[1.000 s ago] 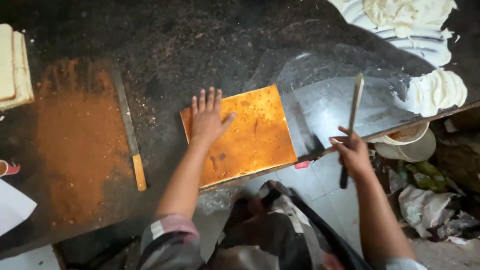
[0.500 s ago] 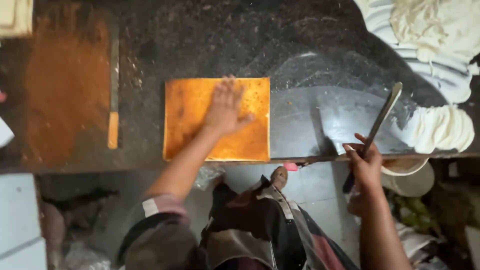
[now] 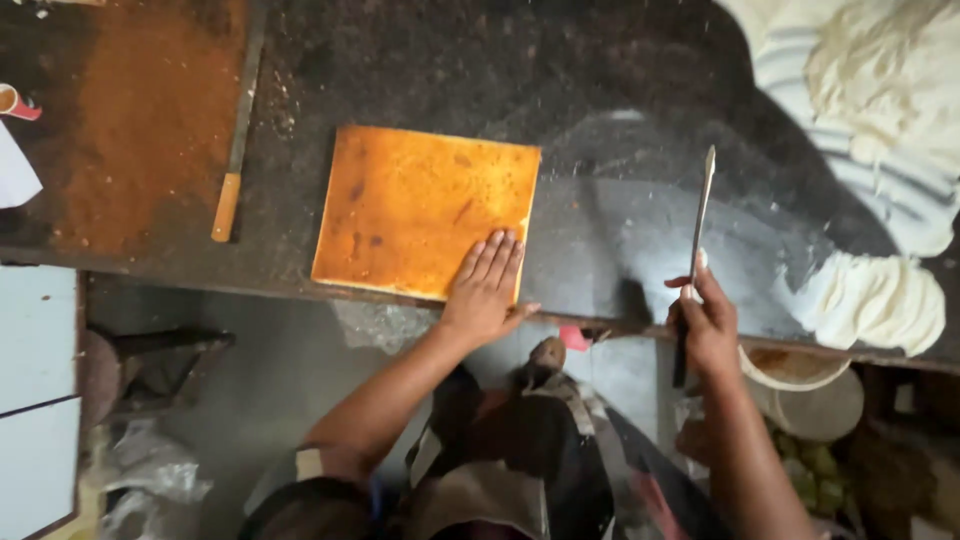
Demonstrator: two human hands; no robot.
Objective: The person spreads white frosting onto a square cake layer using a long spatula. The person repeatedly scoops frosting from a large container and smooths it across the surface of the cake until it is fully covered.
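Observation:
An orange-brown square slab (image 3: 415, 205) lies flat on the dark stone counter (image 3: 440, 60). My left hand (image 3: 487, 283) rests palm down on the slab's near right corner, fingers together. My right hand (image 3: 707, 320) grips a long thin metal blade (image 3: 700, 205) by its dark handle at the counter's front edge, the blade pointing away over a pale smeared patch of the counter.
A second long tool with a wooden handle (image 3: 234, 165) lies beside a rust-coloured powdery patch (image 3: 150, 110) at the left. White folded dough sheets (image 3: 875, 300) and a striped cloth (image 3: 860, 120) sit at the right. A pale bowl (image 3: 800, 375) is under the counter edge.
My left hand slid from the slab's middle to its near right corner. My right hand brought the blade more upright. The view shifted, so the slab sits further left.

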